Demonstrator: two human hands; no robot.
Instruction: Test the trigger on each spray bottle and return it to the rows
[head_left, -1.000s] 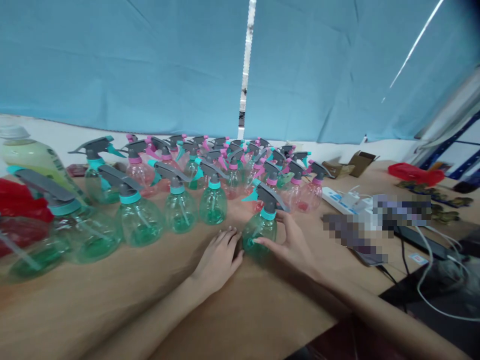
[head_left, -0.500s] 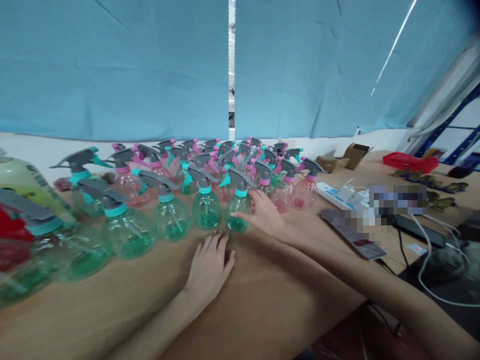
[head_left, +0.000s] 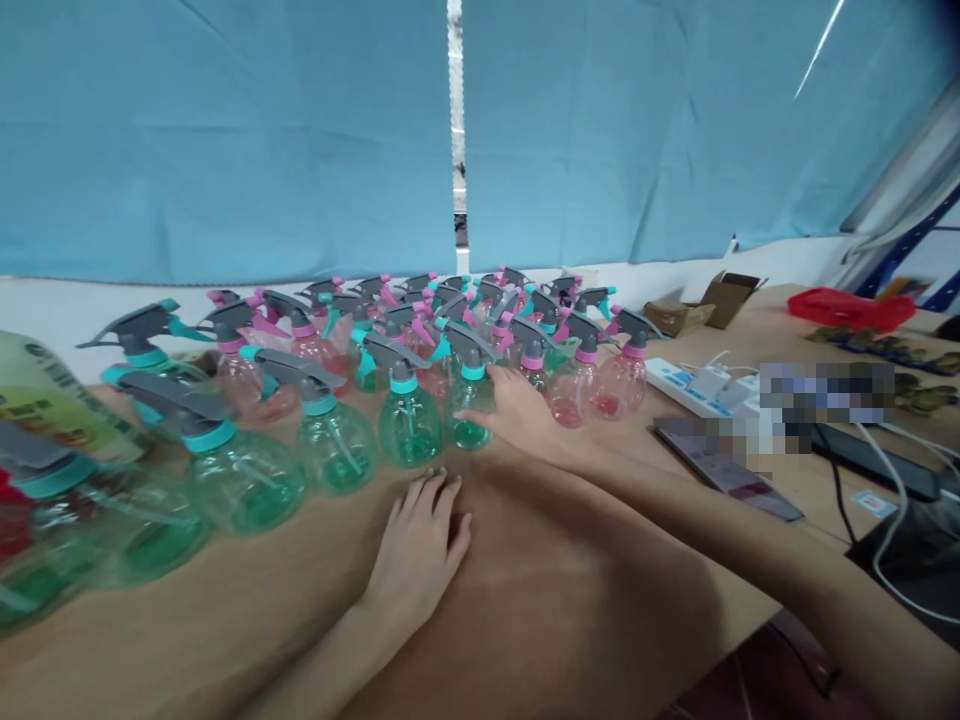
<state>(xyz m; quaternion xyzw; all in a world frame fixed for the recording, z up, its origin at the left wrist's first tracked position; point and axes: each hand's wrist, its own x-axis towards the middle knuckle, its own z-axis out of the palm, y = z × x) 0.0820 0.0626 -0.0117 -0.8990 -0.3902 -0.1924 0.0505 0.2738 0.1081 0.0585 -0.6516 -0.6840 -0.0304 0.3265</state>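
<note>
My right hand [head_left: 521, 412] grips a clear green spray bottle [head_left: 471, 405] with a turquoise collar and grey trigger head. The thumb is at its front, and the fingers reach behind its right side, partly hidden. Flat on the table lies my left hand [head_left: 421, 545], palm down with fingers stretched out, holding nothing. Just beyond its fingertips stands another green spray bottle [head_left: 410, 425]. More green bottles curve leftward in a row, including one spray bottle [head_left: 337, 445]. Behind and to the right are pink spray bottles [head_left: 571, 390] with pink collars.
At the right are a white power strip [head_left: 679, 388] with plugs and cables, and a dark flat device [head_left: 724, 465]. Farther back stand an open cardboard box [head_left: 731, 298] and a red tray [head_left: 851, 308]. A large labelled container [head_left: 60, 400] sits far left.
The bottle in my right hand has shifted slightly back and closer to the green bottle on its left. My left hand stays flat on the table. The view has turned a little.
</note>
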